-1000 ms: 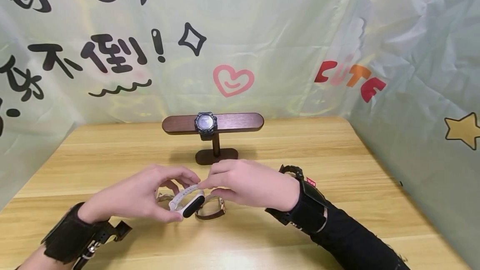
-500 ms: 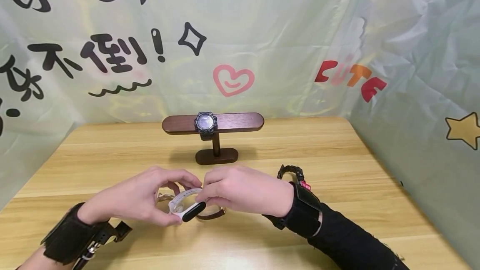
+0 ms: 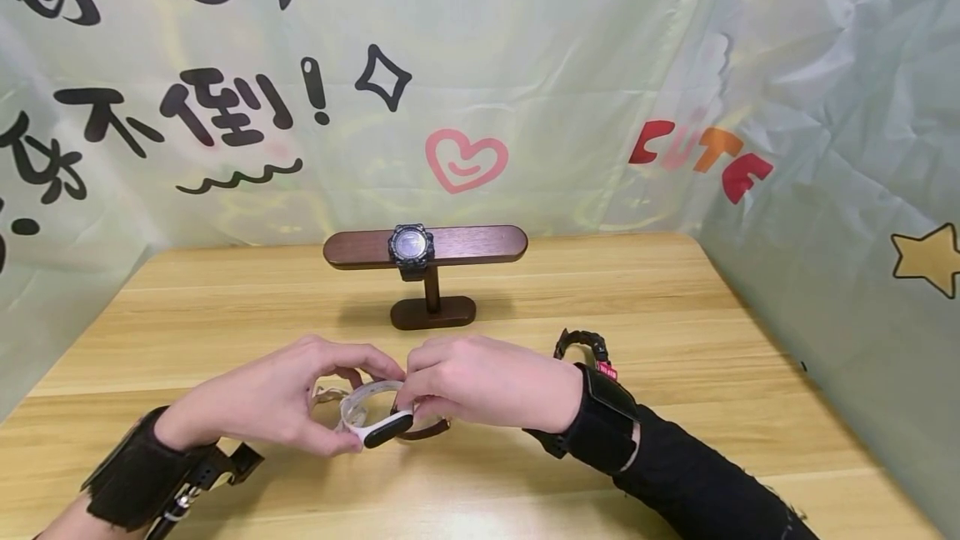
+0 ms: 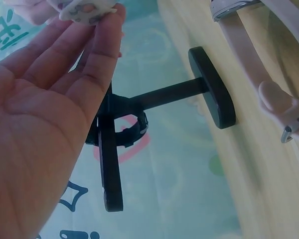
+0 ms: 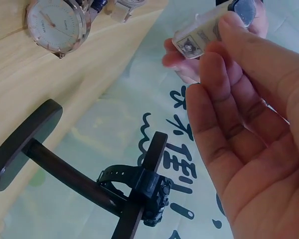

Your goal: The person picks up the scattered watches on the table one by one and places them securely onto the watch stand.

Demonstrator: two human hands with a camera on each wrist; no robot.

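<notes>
A white fitness band [image 3: 388, 430] with a black oval screen is held between both hands, its strap bent into a loop. My left hand [image 3: 300, 394] grips it from the left, thumb low by the screen and fingers at the far side of the strap. From the right, my right hand [image 3: 480, 382] pinches the band beside the screen, its fingertips hiding that end. The right wrist view shows the thumb and forefinger on the band [image 5: 202, 37], with a small printed picture on it. Only a patterned part of the band [image 4: 87, 10] shows in the left wrist view.
Behind the hands a dark wooden watch stand [image 3: 480, 244] carries a black digital watch [image 3: 411, 247]. Partly hidden below the hands lie a brown-strapped watch [image 3: 426, 432] and a pale-strapped watch [image 3: 326, 395]. A black watch [image 3: 588, 342] with a red tag lies by the right wrist.
My right hand has shifted slightly down and left, its fingers now lower over the band's right end. The screen has tilted a little, and the left hand has barely moved.
</notes>
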